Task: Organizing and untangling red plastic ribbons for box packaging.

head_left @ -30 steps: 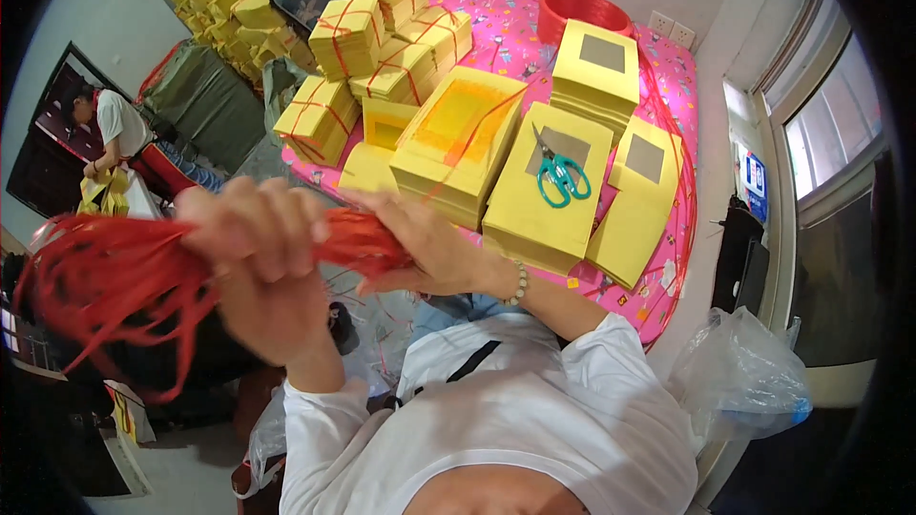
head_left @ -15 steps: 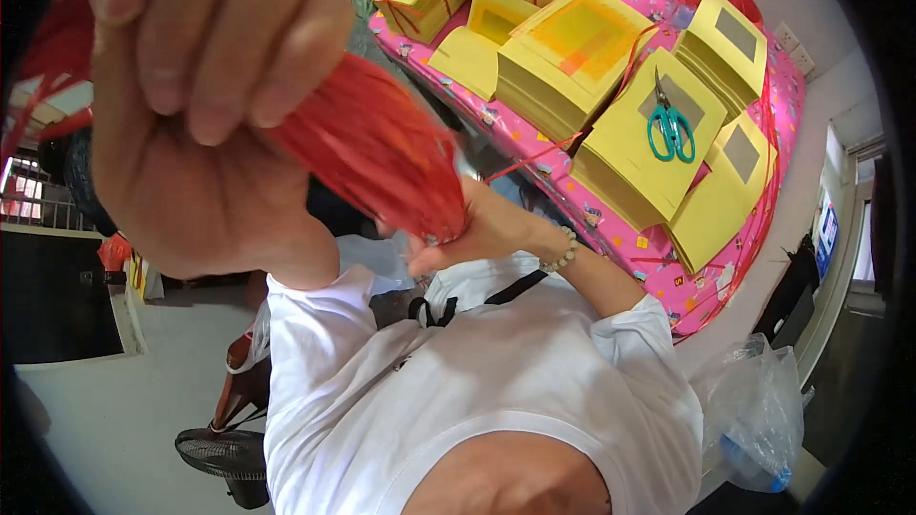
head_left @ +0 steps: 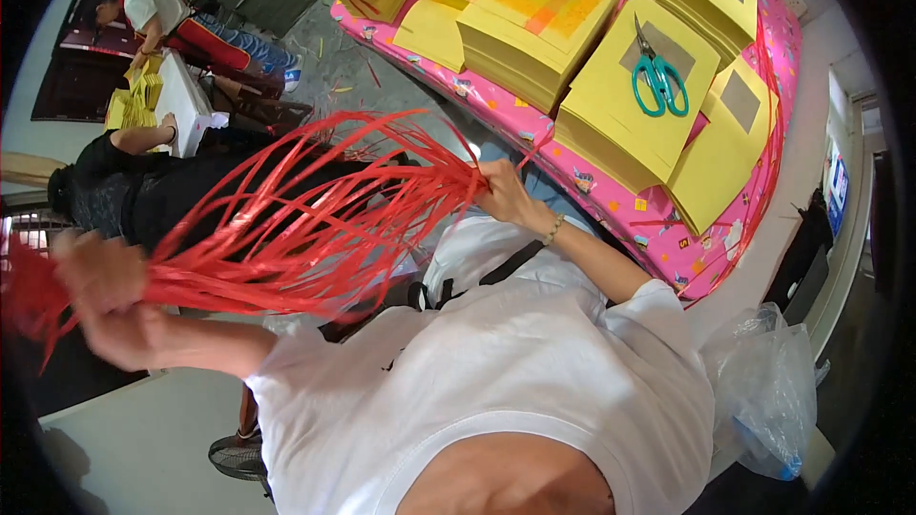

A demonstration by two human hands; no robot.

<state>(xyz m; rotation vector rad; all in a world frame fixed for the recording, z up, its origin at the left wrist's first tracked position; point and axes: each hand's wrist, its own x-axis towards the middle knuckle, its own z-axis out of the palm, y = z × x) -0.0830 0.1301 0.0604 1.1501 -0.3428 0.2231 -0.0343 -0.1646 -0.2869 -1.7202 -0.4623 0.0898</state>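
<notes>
A long bundle of red plastic strips (head_left: 286,215) stretches between my hands, its loose strands fanned out and bowed in the middle. At its right end my right hand (head_left: 506,193) is closed around the gathered strips, near the pink table. My left hand (head_left: 110,300), blurred by motion, is wrapped round the bundle far to the left, and a tuft of strips sticks out past it. On the table, scissors (head_left: 659,79) with teal handles lie slightly open on a stack of yellow paper sheets (head_left: 620,114).
More yellow paper stacks (head_left: 544,19) cover the pink patterned tablecloth (head_left: 611,176), some tied with red strips. Two other people (head_left: 157,14) are at a white table (head_left: 191,105) at far left. A clear plastic bag (head_left: 763,391) is at right, a fan (head_left: 239,458) at lower left.
My left hand has moved down and out to the left, away from the camera. The red bundle, compact before, is now spread out between both hands. My right hand has risen slightly.
</notes>
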